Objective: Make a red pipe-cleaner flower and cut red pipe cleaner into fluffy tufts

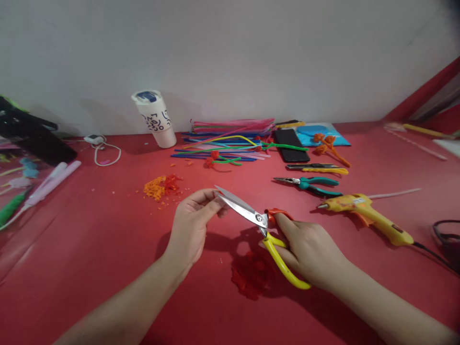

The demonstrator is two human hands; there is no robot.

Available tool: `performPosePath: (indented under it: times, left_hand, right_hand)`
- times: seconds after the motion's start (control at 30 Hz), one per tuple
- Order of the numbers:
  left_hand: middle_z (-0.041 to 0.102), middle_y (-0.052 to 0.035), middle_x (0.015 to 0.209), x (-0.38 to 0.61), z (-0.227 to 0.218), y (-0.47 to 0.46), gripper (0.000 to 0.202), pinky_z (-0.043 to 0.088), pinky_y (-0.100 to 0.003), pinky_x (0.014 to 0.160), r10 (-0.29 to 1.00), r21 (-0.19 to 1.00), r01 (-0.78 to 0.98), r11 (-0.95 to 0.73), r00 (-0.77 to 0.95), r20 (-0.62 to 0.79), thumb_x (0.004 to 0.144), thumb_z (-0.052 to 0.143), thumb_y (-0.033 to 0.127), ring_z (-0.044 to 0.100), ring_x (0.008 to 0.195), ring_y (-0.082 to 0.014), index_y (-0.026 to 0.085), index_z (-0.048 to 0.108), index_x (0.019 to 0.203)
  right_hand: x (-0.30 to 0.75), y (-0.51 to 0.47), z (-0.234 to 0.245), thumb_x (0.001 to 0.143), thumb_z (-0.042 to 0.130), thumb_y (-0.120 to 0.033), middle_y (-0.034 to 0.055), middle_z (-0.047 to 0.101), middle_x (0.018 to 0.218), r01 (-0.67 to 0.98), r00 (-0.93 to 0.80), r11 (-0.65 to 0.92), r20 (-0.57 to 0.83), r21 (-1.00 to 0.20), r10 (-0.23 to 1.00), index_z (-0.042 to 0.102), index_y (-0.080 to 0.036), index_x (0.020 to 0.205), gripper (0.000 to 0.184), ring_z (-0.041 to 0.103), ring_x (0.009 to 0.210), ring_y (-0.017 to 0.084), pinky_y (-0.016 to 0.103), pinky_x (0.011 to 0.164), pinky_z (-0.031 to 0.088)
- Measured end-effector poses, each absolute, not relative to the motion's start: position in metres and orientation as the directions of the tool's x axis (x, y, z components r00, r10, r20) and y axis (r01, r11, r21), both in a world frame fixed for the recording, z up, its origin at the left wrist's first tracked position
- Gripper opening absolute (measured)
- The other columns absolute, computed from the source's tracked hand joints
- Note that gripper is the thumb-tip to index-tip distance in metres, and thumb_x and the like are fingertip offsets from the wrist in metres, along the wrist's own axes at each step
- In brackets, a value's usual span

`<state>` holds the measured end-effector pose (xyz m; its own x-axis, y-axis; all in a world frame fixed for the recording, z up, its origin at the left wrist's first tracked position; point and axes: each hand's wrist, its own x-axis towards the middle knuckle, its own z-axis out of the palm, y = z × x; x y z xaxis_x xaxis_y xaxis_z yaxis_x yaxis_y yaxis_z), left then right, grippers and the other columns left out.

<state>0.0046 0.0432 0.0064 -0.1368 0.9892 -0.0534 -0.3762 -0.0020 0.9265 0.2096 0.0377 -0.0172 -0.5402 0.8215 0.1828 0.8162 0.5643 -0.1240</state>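
My right hand (311,251) grips the yellow and orange handles of a pair of scissors (251,218). The steel blades point left toward my left hand (192,220). My left hand is pinched shut at the blade tips, on something small and red that I cannot make out. Below the scissors a heap of red fluffy trimmings (251,274) lies on the red table (89,249).
A yellow glue gun (370,215) lies at the right, teal pliers (309,184) behind it. Further back are pipe cleaners (230,141), a black phone (291,144), a white cup (156,119). Orange and red trimmings (160,187) sit left of centre. A pink tool (50,184) lies at the left.
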Motion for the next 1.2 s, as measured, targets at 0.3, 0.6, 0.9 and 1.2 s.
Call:
performPosePath:
  times: [0.3,0.6,0.9,1.2]
  left_hand:
    - [0.06,0.0023,0.059,0.004,0.008,0.044,0.002,0.041,-0.02,0.055,0.991,0.924,-0.382,-0.001,-0.125,-0.051,0.065,0.067,0.018,0.05,0.053,-0.0069,0.016,0.066,0.065]
    - [0.059,0.0028,0.06,0.003,0.006,0.044,0.003,0.041,-0.017,0.056,0.992,0.921,-0.389,-0.005,-0.121,-0.046,0.068,0.066,0.017,0.05,0.054,-0.0052,0.016,0.066,0.066]
    - [0.062,0.0015,0.062,0.002,0.005,0.044,0.003,0.041,-0.019,0.056,0.991,0.931,-0.365,-0.013,-0.131,-0.038,0.067,0.067,0.019,0.051,0.055,-0.0069,0.016,0.066,0.068]
    - [0.064,-0.0004,0.06,0.013,0.003,0.038,0.004,0.042,-0.02,0.055,0.957,0.912,-0.309,0.269,0.196,-0.215,0.068,0.065,0.018,0.054,0.053,-0.0079,0.014,0.064,0.069]
  right_hand:
    - [0.21,0.038,-0.017,0.087,0.026,-0.05,0.0045,0.058,0.05,0.82,-0.544,0.567,0.201,-0.081,0.815,0.049,-0.016,0.081,0.042,0.052,0.04,0.017,0.025,0.043,0.021]
    - [0.21,0.037,-0.017,0.088,0.022,-0.052,0.0027,0.055,0.046,0.815,-0.553,0.576,0.211,-0.065,0.806,0.045,-0.018,0.073,0.044,0.05,0.037,0.016,0.025,0.042,0.019]
    - [0.211,0.039,-0.016,0.086,0.025,-0.052,0.0025,0.055,0.046,0.841,-0.509,0.533,0.201,-0.095,0.837,0.046,-0.019,0.071,0.042,0.047,0.037,0.015,0.025,0.043,0.019]
    - [0.191,0.037,0.001,0.074,0.049,-0.042,-0.0051,0.042,0.052,0.548,-0.282,0.121,-0.046,-0.828,0.958,0.045,-0.021,0.068,0.023,0.039,0.045,0.01,0.022,0.043,0.029]
